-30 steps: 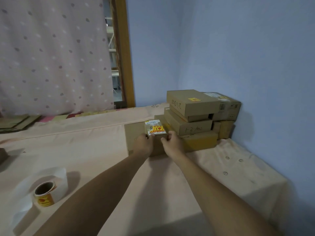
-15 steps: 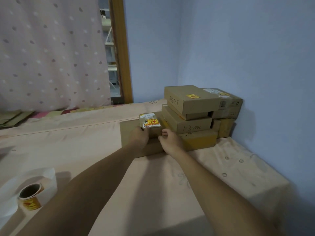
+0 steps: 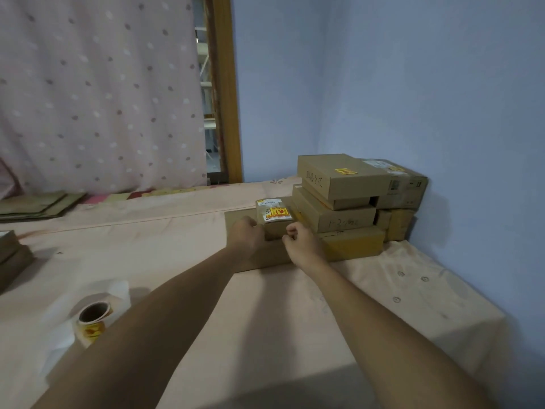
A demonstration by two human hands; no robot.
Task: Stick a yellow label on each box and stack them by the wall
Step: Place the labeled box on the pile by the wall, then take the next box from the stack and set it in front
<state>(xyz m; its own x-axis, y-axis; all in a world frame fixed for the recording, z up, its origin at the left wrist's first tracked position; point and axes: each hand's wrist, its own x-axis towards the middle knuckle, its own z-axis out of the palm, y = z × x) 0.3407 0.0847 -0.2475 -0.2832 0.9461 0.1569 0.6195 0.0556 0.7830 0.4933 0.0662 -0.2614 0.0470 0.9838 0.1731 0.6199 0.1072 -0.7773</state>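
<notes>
Left grip [image 3: 246, 234] is curled against the left side of the small box [image 3: 275, 230] and holds it; its fingertips are hidden behind the knuckles. Right grip [image 3: 300, 242] is curled at the box's near right corner, thumb up and touching the cardboard, so it holds too. The small box sits between the two grips, upright. It has a white sticker on top, and a yellow label [image 3: 278, 212] on that, just beyond both grips.

The small box rests on a flat box [image 3: 236, 221] lying on the bed [image 3: 295, 320]. Both wrists are over the near part of that box.

Just right of the right grip is the stack [image 3: 333, 216] of three boxes. The bottom one is yellowish. The top box [image 3: 333, 180] has handwriting on its near side and its own label [image 3: 345, 171] on top. Further right of the stack, more boxes [image 3: 404, 187] touch the blue wall [image 3: 427, 84].

Near left of the left grip, well apart from it, a label roll [image 3: 93, 320] stands on end on loose white backing paper. Far left of the grips, flattened cardboard [image 3: 38, 203] lies below the dotted curtain [image 3: 97, 93]. Another box [image 3: 11, 255] is cut off by the left edge. A wooden door frame [image 3: 225, 84] stands beyond the grips, between curtain and wall.
</notes>
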